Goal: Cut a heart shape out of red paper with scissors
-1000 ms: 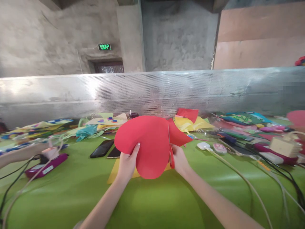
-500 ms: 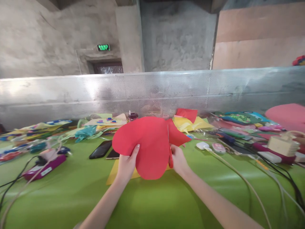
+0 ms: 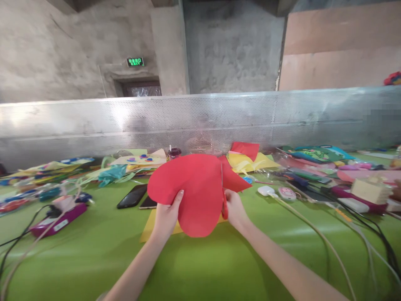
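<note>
My left hand (image 3: 167,215) pinches a large sheet of red paper (image 3: 197,192) by its lower left edge, thumb on the near face. The paper has rounded lobes and is held up above the table. My right hand (image 3: 235,209) is closed round the red handles of a pair of scissors (image 3: 224,205). Their blades point upward at the paper's right side, where a pointed red flap sticks out to the right. Behind the paper, a yellow sheet (image 3: 148,225) lies partly hidden on the green table (image 3: 200,267).
A black phone (image 3: 133,196) lies left of the paper, beside a second, partly covered one. Purple power strips (image 3: 59,219) with cables sit at both sides. A white charger (image 3: 266,191) is at the right. Craft scraps and a dark-lidded cup (image 3: 174,153) line a perforated metal panel (image 3: 200,121).
Both hands, the red paper and the scissors stay almost in place. At the far right, a pink sheet that stood raised is now lower, lying near the table.
</note>
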The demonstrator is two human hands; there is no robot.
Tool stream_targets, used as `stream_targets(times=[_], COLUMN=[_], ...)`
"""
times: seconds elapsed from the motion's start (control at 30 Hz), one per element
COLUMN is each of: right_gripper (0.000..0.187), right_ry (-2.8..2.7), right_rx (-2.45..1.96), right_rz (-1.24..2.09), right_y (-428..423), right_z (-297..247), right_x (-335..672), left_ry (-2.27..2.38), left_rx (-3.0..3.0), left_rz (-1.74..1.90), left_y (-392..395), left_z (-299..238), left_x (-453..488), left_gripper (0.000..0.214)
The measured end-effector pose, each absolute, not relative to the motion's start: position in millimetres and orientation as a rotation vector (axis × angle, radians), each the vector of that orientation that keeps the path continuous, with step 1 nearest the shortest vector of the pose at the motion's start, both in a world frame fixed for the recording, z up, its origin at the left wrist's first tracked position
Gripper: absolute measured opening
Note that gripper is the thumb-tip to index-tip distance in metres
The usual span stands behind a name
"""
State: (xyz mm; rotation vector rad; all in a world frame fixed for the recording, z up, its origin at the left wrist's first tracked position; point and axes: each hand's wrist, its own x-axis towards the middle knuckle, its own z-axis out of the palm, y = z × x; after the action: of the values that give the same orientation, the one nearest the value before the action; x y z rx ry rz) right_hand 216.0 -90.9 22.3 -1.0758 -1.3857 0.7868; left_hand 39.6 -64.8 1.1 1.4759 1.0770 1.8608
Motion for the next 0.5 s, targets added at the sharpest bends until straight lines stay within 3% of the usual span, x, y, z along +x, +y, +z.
stream_targets(times=[0.5], right_gripper=[0.020], right_ry=[-1.365], right_rx=[-1.066], right_rz=[0.802], right_y=[-90.7], right_z=[22.3], right_x=[218.5], left_ry=[1.034], left_rx=[1.458], left_rz=[1.838], left_y=[-59.5], left_z=[-6.5], left_x=[35.7], left_gripper=[0.047])
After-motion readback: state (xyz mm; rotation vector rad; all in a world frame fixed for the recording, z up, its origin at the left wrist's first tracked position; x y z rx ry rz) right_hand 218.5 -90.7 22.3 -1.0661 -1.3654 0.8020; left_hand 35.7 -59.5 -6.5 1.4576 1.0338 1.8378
